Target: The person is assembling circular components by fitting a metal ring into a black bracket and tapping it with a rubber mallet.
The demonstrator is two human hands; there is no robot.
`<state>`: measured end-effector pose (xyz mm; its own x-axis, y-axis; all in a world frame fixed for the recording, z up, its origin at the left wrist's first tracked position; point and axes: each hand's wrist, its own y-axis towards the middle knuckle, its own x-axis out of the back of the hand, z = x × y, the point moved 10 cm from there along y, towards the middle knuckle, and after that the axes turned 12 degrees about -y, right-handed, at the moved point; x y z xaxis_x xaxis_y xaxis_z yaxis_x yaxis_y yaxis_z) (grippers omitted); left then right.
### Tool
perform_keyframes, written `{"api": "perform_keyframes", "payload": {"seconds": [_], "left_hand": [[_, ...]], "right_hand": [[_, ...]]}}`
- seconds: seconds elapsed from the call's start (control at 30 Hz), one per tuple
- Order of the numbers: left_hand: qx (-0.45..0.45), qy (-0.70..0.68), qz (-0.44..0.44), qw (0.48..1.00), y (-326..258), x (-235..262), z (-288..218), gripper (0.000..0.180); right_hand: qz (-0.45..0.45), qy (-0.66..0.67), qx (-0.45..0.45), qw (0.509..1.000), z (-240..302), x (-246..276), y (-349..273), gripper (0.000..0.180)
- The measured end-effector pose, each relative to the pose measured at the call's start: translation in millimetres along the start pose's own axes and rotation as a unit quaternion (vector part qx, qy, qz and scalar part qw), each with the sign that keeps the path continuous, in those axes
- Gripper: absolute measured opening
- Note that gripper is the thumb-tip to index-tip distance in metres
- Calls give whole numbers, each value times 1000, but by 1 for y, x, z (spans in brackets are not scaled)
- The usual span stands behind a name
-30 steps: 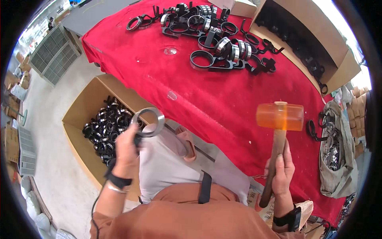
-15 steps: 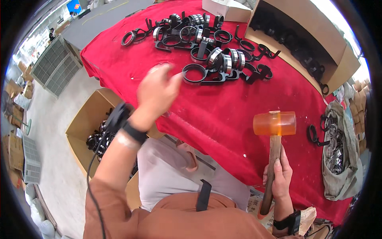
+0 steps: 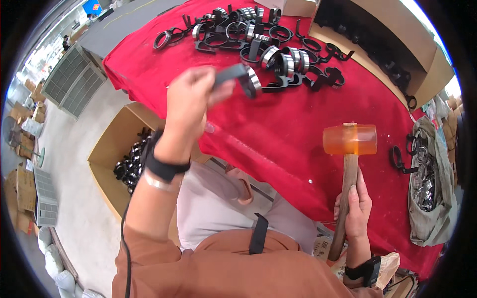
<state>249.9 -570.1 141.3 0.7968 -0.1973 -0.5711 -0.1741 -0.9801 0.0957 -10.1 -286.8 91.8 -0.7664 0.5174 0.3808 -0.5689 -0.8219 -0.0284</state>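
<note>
While mallet hovers, left hand lifts bracket

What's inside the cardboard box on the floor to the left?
The cardboard box holds a heap of black rings with silver bands, piled at its right end. The left hand and forearm cover that end, so the pile's full extent is hidden.

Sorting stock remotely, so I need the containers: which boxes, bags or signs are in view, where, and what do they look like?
Open brown cardboard box: on the floor at left, holding black rings.
Long brown cardboard box: far right of the red table, dark parts inside.
Grey sack: right edge, open, holding metal rings.
Blue sign: top left, too small to describe.
</note>
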Motion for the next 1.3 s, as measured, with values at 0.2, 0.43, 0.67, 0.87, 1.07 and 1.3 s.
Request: {"api": "perform_keyframes", "payload": {"seconds": [0.2, 0.43, 0.67, 0.87, 1.07, 1.3], "left_hand": [[183, -198, -15, 963, -123, 65, 101, 11], [287, -93, 44, 952, -132, 70, 142, 16], [221, 69, 141, 962, -116, 25, 128, 28], [217, 63, 126, 966, -117, 28, 133, 27], [263, 86, 149, 949, -115, 26, 132, 30], [285, 64, 57, 955, -117, 36, 132, 36]], "right_hand": [[41, 25, 22, 999, 34, -35, -8, 50], [109, -110, 85, 984, 38, -82, -11, 50], [106, -58, 74, 990, 44, -79, -11, 51], [-18, 71, 244, 967, 89, -28, -31, 54], [122, -299, 179, 929, 65, -65, -33, 51], [20, -100, 257, 961, 141, -50, -5, 52]]}}
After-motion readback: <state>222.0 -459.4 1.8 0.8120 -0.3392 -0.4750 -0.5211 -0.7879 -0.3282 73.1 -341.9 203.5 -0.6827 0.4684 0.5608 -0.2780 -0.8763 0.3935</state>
